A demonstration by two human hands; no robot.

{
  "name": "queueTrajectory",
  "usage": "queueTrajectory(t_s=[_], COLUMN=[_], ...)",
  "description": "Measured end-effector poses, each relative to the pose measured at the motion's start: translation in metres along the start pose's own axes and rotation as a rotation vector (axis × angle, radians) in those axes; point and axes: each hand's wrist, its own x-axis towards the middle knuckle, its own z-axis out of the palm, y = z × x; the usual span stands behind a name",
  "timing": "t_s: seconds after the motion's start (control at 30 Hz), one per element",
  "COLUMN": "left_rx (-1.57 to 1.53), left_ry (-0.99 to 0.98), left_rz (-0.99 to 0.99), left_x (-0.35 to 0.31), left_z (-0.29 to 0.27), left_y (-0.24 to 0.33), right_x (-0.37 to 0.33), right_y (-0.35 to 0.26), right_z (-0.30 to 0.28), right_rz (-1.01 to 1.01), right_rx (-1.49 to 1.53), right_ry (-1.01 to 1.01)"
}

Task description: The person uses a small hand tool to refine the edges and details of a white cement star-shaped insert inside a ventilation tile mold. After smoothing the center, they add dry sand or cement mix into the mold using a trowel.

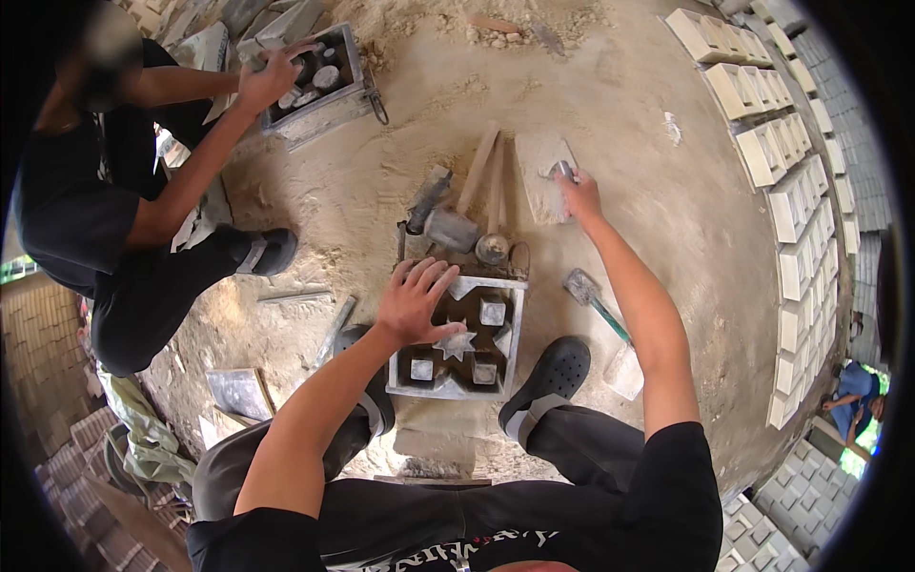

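Between my shoes stands a square metal mould (519, 334) with a star-shaped core (456, 343) in the middle and small square blocks around it. My left hand (412, 303) lies over the mould's far left part, fingers spread, thumb near the star. Part of the mould is hidden under it. Farther off to the right, my right hand (580, 197) is closed round the dark handle of a flat rectangular float (541, 195) on the ground. Just beyond the mould lie a grey metal cylinder (451, 231) and a mallet (493, 249) with a wooden handle.
A trowel with a green handle (610, 320) lies right of the mould. On the left another person (86, 219) works at a second mould (357, 71). Rows of pale cast blocks (801, 200) line the right side. A small plate (238, 393) lies near my left leg.
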Motion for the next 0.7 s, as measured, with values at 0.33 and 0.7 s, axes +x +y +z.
queueTrajectory(t_s=[0.33, 0.7], left_rx=[-0.082, -0.122], left_ry=[-0.002, -0.176], left_rz=[-0.059, -0.123], left_x=[0.003, 0.013], left_z=[-0.003, 0.005], left_y=[-0.012, -0.017], right_x=[0.098, 0.241], right_y=[-0.091, -0.159], right_z=[0.031, 0.118], right_rz=[0.091, -0.313], right_rx=[-1.159, -1.189], right_ry=[-0.384, -0.053])
